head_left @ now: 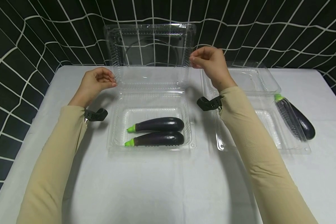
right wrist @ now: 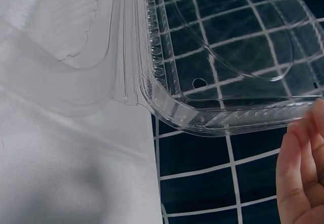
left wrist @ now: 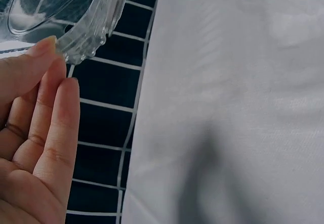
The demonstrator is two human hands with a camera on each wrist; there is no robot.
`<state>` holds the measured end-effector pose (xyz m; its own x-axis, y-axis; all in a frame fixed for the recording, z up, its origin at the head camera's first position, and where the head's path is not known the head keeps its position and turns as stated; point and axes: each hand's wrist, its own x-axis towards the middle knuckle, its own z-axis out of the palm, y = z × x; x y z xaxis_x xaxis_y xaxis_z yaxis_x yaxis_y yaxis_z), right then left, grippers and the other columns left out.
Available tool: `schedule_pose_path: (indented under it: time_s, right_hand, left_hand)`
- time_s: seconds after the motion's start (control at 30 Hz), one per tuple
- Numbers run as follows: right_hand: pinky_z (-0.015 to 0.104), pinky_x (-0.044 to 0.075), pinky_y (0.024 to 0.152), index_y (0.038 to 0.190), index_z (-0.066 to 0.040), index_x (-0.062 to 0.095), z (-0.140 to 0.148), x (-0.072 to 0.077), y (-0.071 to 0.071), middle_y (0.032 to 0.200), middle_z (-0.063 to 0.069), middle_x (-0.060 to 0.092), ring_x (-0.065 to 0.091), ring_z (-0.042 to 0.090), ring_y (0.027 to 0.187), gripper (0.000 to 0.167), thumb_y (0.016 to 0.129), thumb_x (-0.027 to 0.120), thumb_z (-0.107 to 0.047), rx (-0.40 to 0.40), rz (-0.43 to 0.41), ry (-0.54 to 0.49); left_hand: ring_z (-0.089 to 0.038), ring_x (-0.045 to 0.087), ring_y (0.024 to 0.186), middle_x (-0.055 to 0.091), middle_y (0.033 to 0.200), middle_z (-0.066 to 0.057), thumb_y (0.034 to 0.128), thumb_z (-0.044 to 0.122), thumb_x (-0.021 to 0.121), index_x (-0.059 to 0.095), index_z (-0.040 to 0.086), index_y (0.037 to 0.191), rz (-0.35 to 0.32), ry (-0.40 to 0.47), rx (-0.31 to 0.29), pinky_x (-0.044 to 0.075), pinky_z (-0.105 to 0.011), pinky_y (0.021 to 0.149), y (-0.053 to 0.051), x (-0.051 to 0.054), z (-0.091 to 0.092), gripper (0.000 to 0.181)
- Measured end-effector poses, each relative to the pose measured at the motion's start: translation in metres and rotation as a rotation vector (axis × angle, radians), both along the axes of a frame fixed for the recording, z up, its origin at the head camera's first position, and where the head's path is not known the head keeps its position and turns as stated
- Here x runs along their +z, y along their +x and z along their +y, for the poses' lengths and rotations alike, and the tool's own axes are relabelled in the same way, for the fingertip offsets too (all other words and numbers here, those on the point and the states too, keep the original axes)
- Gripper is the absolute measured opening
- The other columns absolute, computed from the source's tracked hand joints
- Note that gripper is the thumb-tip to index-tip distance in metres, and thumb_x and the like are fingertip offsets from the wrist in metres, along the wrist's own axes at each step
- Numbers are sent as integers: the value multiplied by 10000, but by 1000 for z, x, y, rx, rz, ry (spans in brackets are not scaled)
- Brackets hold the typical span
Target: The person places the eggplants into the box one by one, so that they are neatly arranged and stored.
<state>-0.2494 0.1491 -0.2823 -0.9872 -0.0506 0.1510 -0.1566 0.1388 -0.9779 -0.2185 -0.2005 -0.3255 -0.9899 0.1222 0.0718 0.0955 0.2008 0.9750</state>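
A clear plastic clamshell box (head_left: 114, 124) stands on the white cloth with its lid (head_left: 154, 77) raised. Two dark eggplants (head_left: 159, 124) with green stem ends lie side by side in its base. At the lid's left edge, my left hand (head_left: 93, 82) pinches the rim between thumb and fingertips; the left wrist view shows this hand (left wrist: 38, 117) at the ribbed edge. Higher up on the opposite side, my right hand (head_left: 210, 63) pinches the lid's right edge. Only part of that hand (right wrist: 304, 168) appears in the right wrist view, its fingertips on the rim.
To the right a second clear clamshell box (head_left: 221, 133) stands with its lid (head_left: 249, 77) up, partly behind my right forearm. Another eggplant (head_left: 303, 123) lies beside it. A dark cloth with white grid lines (head_left: 268, 37) hangs beyond the table's back edge.
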Motion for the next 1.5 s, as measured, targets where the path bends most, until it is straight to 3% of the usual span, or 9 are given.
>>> schedule_pose_path:
  time_s: [0.13, 0.37, 0.6, 0.83, 1.3, 1.5]
  right_hand:
    - [193, 522, 689, 824, -5, 647, 1, -1, 0, 747, 10, 632, 617, 107, 690, 71, 862, 633, 54, -4, 7, 13]
    - [191, 523, 675, 793, -23, 646, 3, -2, -1, 734, 7, 629, 610, 100, 671, 118, 857, 626, 75, -2, 32, 1]
    - [194, 522, 685, 792, -25, 650, 2, -3, 0, 737, 6, 630, 611, 102, 682, 115, 856, 633, 68, -3, 33, 2]
    - [194, 523, 689, 793, -27, 649, 1, -3, 1, 743, 10, 630, 613, 105, 687, 120, 855, 630, 74, 1, 35, -11]
    - [233, 518, 738, 916, 9, 679, 1, 7, 3, 829, 45, 656, 622, 133, 771, 64, 867, 638, 23, 5, 37, -77]
    - [245, 517, 775, 894, -15, 681, -1, 14, 2, 833, 49, 650, 614, 155, 770, 59, 869, 641, 22, -30, 79, -74]
  left_hand:
    - [-51, 615, 733, 634, 799, 34, 804, -143, 653, 585, -34, 940, 7, -27, -5, 504, -155, 698, -1, 2, 0, 187]
    - [-69, 621, 790, 623, 876, 7, 871, -63, 618, 601, -14, 999, 8, 5, 31, 520, -193, 759, -3, 7, 2, 138]
    - [-126, 614, 874, 610, 936, -22, 913, 35, 597, 617, 26, 1036, 44, 1, 107, 513, -215, 809, -9, 24, 4, 125]
    - [-142, 609, 863, 610, 933, -32, 892, 9, 617, 638, 43, 1003, 75, 51, 148, 511, -218, 813, -14, 38, 7, 118]
    - [-137, 595, 927, 607, 970, -4, 872, 52, 657, 664, 86, 995, 84, -53, 196, 482, -251, 882, -6, 44, 5, 127]
    - [-128, 591, 914, 620, 961, 8, 850, 64, 686, 683, 92, 978, 148, -100, 208, 475, -244, 852, -5, 46, 5, 131]
